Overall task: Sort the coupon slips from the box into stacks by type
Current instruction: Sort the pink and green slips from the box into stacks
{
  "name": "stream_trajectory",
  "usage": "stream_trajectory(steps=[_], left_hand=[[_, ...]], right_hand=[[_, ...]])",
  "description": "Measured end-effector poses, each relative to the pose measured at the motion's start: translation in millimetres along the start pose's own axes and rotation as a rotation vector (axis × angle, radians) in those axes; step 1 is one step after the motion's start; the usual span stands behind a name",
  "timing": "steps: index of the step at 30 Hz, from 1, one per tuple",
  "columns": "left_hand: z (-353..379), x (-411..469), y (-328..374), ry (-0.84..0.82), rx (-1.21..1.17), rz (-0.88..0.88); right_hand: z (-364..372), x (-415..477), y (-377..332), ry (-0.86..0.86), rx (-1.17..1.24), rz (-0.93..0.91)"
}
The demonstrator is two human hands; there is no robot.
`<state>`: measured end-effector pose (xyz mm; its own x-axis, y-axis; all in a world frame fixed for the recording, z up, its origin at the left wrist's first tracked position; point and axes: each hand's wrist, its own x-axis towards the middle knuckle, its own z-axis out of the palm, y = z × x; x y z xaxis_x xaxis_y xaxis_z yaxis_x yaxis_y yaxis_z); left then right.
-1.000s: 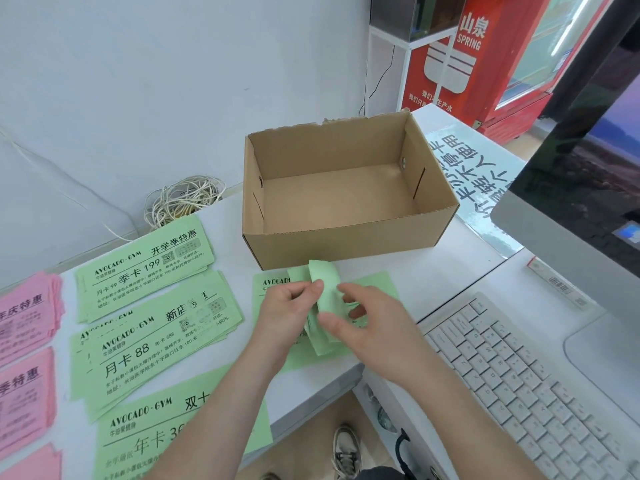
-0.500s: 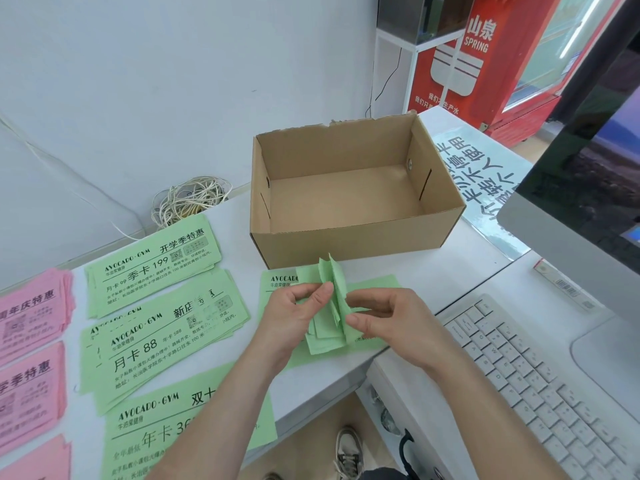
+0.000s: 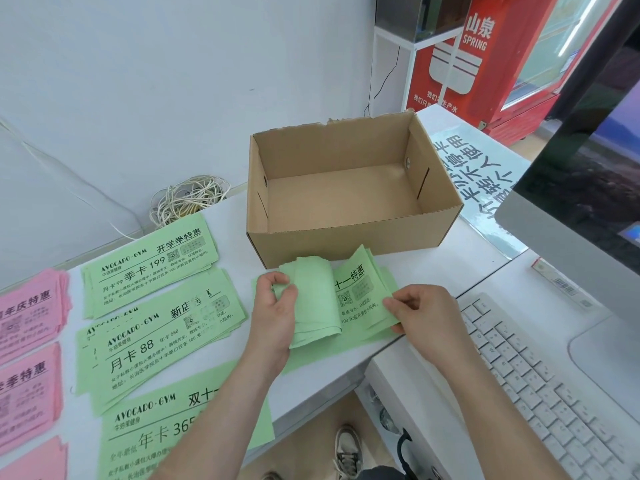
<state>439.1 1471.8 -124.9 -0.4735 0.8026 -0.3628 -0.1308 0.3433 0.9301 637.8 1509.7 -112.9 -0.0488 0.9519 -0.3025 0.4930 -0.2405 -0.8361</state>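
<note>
Head: slips (image 3: 356, 299) between left hand (image 3: 273, 313), gripping curl, and right hand (image 3: 426, 313), pinching edge.

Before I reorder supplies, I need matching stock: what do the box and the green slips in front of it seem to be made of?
The box looks like plain brown cardboard, matte, probably corrugated: its back rim is torn ragged. The green slips look like thin uncoated paper, dull, curling over softly without cracking.

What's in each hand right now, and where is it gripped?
Both hold one bundle of green slips: the left hand grips its curled-over left end, and the right hand pinches its right edge.
</note>
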Motion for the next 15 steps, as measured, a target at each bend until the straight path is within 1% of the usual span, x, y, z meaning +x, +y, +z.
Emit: stream_trajectory(steps=[3,5,8,10,12,15], left_hand=[[1.8,-4.6,2.7,-0.047,0.142,0.153],[4.9,-6.4,6.8,-0.125,0.226,0.185],[10.7,-7.5,11.4,-0.208,0.316,0.184],[13.8,-8.0,12.6,-0.203,0.385,0.188],[16.8,-8.2,16.6,-0.193,0.394,0.156],[17.0,-7.9,20.7,-0.205,0.36,0.09]], right_hand=[[2.6,-1.9,-1.5,-0.046,0.146,0.006],[7.2,-4.4,-5.1,-0.068,0.199,-0.014],[15.6,-7.6,-12.2,-0.079,0.186,-0.079],[20.9,-8.9,-16.6,-0.095,0.107,-0.149],[25.0,-9.7,-19.6,-0.119,0.041,-0.211],[26.0,-10.4,-20.4,-0.133,0.037,-0.238]])
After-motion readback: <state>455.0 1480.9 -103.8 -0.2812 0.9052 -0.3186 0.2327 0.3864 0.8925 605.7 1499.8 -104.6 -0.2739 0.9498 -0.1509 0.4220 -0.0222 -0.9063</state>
